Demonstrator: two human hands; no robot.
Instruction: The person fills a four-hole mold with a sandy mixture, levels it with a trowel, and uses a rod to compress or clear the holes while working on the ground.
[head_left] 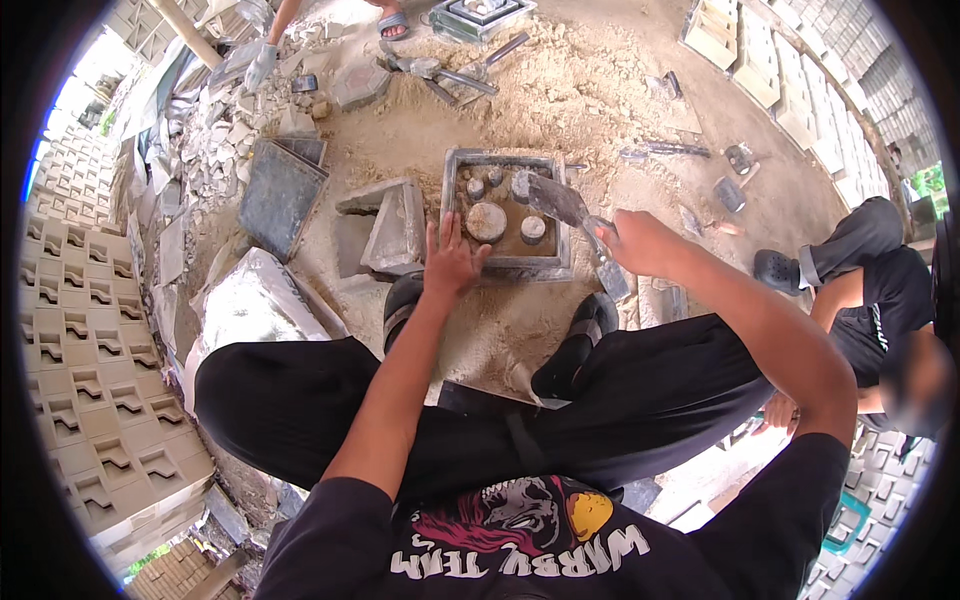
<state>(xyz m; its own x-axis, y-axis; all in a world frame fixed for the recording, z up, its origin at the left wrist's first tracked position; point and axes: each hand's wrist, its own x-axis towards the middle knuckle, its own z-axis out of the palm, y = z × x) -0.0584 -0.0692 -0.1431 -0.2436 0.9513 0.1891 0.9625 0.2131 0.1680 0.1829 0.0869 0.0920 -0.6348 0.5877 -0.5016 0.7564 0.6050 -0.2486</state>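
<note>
trowel over a square mould on sandy ground

the person squats on sandy ground [560, 90], feet in dark sandals either side of a heap of sand. in front of the feet sits a square grey mould [507, 212], its inside brown with several round grey plugs, the largest near the left front corner. the left hand [452, 258] lies flat with fingers spread wide on the mould's near left rim, holding nothing. the right hand [640, 243] is closed around the handle of a trowel [572, 214], whose wet grey blade hangs over the mould's far right corner, tilted. just left of the mould lie grey slab pieces [392, 225] and a dark square plate [280, 195]. stacked patterned concrete blocks [85, 340] fill the left edge of the view. a second person in black [880, 300] crouches at the right, well apart from the mould.
</note>
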